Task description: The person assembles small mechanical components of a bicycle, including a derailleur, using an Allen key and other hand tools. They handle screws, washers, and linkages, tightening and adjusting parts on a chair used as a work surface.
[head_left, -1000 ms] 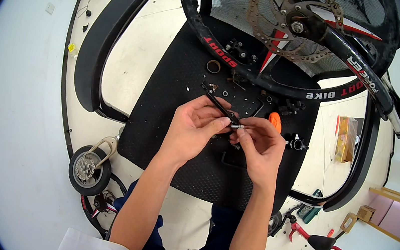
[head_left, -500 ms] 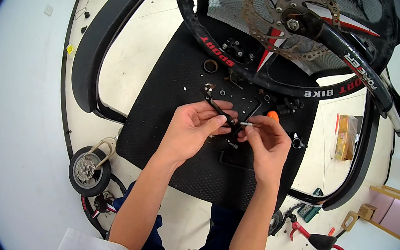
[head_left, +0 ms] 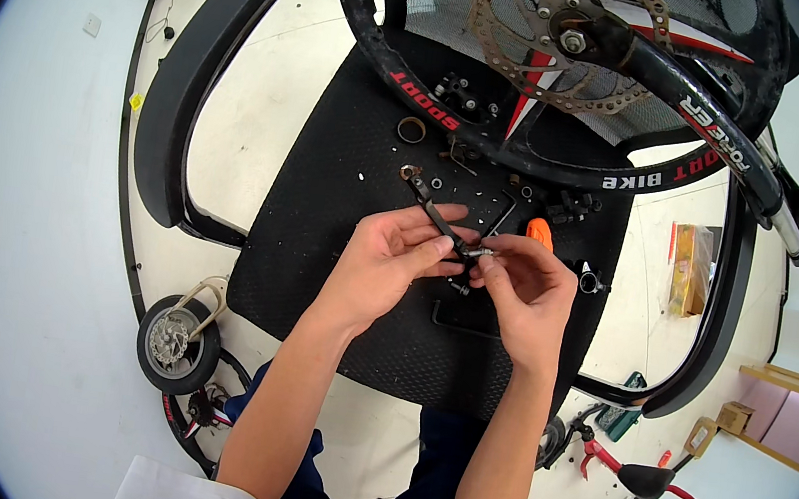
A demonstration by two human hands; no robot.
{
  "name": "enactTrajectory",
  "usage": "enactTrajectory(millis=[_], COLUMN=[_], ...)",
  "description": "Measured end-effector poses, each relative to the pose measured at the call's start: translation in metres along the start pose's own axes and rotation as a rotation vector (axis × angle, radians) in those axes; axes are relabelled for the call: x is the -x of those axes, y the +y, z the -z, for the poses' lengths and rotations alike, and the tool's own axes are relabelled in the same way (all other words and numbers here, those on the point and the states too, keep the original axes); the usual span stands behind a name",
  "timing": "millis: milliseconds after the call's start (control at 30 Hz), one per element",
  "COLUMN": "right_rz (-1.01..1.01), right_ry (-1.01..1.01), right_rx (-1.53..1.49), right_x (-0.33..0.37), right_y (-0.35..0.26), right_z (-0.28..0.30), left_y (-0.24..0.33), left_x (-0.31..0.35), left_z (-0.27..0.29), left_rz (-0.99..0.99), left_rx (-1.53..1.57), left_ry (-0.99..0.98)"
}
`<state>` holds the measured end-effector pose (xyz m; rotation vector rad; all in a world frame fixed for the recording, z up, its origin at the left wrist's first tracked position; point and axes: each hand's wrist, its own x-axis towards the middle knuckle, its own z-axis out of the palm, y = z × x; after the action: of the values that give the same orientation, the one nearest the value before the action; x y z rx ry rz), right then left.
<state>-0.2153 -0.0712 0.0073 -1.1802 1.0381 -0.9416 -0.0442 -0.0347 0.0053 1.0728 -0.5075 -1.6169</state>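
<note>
My left hand [head_left: 380,257] is closed round a slim black lever [head_left: 436,214], held at a slant with its upper end sticking out past my fingers. Between the thumb and fingertips of my right hand [head_left: 528,289] is a small silver bolt [head_left: 483,252]. The bolt meets the lever's lower end; my fingertips partly hide the contact, so I cannot tell whether it sits in a hole. Just below my fingertips a small loose bolt [head_left: 459,287] lies on the black chair seat [head_left: 386,349]. A black hex key [head_left: 501,212] lies behind my hands, beside an orange-handled tool [head_left: 540,233].
A bicycle wheel [head_left: 580,177] with a brake disc [head_left: 506,57] and a black fork [head_left: 699,117] rests across the seat's far side. Near it lie a metal ring [head_left: 412,130], small black parts [head_left: 567,207] and a black clamp [head_left: 590,282]. Armrests [head_left: 169,118] flank the seat.
My right hand has brought the silver bolt leftward against the lever's lower end; before, a small gap showed between them. My left hand keeps its hold. The whole view has shifted slightly.
</note>
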Motion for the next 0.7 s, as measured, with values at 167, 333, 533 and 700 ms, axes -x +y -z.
enactTrajectory(millis=[167, 333, 533, 700], right_rz=[0.027, 0.089, 0.103, 0.046], right_ry=[0.008, 0.033, 0.037, 0.041], right_rx=[0.038, 0.163, 0.279, 0.343], right_x=[0.0005, 0.0002, -0.0007, -0.0002], right_y=[-0.0008, -0.0002, 0.0047, 0.0055], right_z=[0.0004, -0.0030, -0.0039, -0.0061], left_y=[-0.0011, -0.0049, -0.0048, -0.0059], left_x=[-0.0018, -0.0021, -0.0003, 0.0023], left_z=[-0.0021, -0.0009, 0.0011, -0.0014], left_rz=[0.020, -0.004, -0.030, -0.080], left_rx=[-0.054, -0.103, -0.248, -0.299], left_ry=[0.005, 0.052, 0.067, 0.078])
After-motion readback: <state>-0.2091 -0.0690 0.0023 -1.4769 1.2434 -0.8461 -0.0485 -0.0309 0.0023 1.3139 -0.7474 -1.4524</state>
